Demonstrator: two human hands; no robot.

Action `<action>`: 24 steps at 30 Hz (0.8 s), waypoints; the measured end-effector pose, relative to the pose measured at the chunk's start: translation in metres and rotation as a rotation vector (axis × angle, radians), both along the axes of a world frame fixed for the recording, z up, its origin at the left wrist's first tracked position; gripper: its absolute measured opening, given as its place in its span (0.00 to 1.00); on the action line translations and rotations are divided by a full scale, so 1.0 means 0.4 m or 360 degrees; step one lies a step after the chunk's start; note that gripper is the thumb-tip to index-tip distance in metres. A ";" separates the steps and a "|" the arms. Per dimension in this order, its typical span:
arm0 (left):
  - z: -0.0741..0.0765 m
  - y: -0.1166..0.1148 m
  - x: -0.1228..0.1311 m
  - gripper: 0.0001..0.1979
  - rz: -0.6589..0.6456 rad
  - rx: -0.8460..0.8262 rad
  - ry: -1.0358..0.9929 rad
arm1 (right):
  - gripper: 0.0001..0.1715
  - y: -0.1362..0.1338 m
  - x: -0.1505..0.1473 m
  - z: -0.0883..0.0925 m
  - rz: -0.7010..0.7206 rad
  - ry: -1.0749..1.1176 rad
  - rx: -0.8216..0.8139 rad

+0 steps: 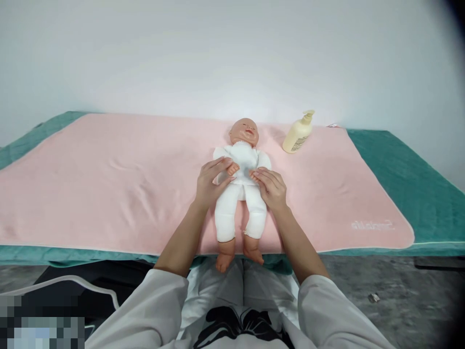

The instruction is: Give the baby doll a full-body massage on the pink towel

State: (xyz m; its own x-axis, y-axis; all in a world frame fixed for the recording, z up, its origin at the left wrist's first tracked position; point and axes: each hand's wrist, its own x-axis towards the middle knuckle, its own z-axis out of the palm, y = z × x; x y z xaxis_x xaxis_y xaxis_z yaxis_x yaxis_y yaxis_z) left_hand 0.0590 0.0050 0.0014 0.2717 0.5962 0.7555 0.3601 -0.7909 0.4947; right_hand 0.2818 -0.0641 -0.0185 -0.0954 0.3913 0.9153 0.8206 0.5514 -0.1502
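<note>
A baby doll with a bare plastic head, a white cloth body and plastic hands and feet lies on its back on a pink mat. Its feet point toward me and hang past the mat's front edge. My left hand is curved around the doll's arm on the left, fingertips at its small hand and thumb below. On the other side, my right hand has its fingers closed over the doll's other hand. Part of that small hand is hidden under my fingers.
A cream pump bottle stands on the mat right of the doll's head. Beneath the mat is a green cover on the table. A pale wall rises behind. A white cable runs over something black at the lower left.
</note>
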 end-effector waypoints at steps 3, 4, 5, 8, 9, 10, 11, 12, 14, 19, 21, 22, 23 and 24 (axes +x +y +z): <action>0.006 -0.001 -0.003 0.18 -0.0140 0.0033 0.0142 | 0.15 0.000 -0.002 0.001 0.0006 -0.0003 -0.0135; 0.008 -0.002 -0.004 0.18 -0.0177 0.0037 0.0184 | 0.15 0.000 -0.001 0.000 0.0002 0.0002 -0.0197; 0.009 -0.002 -0.005 0.19 -0.0203 0.0031 0.0227 | 0.15 0.000 0.000 -0.001 -0.0001 0.0006 -0.0254; 0.013 -0.003 -0.007 0.20 -0.0245 -0.0017 0.0342 | 0.15 0.003 0.002 -0.003 0.0016 0.0001 -0.0319; 0.014 -0.004 -0.006 0.20 -0.0256 -0.0027 0.0360 | 0.15 0.004 0.002 -0.003 0.0033 -0.0004 -0.0306; 0.014 -0.004 -0.006 0.19 -0.0261 -0.0033 0.0366 | 0.16 0.005 0.002 -0.003 0.0052 -0.0009 -0.0283; 0.013 -0.004 -0.005 0.19 -0.0262 -0.0040 0.0367 | 0.16 0.005 0.003 -0.003 0.0072 -0.0013 -0.0259; 0.013 -0.003 -0.004 0.19 -0.0257 -0.0049 0.0366 | 0.16 0.006 0.003 -0.003 0.0086 -0.0015 -0.0243; 0.010 -0.002 -0.002 0.19 -0.0230 -0.0070 0.0361 | 0.16 0.006 0.003 -0.002 0.0094 -0.0012 -0.0237; -0.005 0.007 0.001 0.20 -0.0099 -0.0028 0.0266 | 0.14 0.003 0.004 0.001 0.0024 0.0015 -0.0226; -0.011 0.011 -0.001 0.19 -0.0058 0.0027 0.0192 | 0.13 0.002 0.006 0.002 -0.0040 0.0031 -0.0158; -0.013 0.014 -0.003 0.19 -0.0046 0.0058 0.0159 | 0.13 0.001 0.008 0.001 -0.0078 0.0050 -0.0130; -0.014 0.016 -0.006 0.18 -0.0034 0.0082 0.0134 | 0.13 -0.001 0.011 0.001 -0.0119 0.0084 -0.0116; -0.014 0.017 -0.009 0.18 -0.0020 0.0097 0.0116 | 0.12 -0.003 0.015 0.001 -0.0163 0.0140 -0.0119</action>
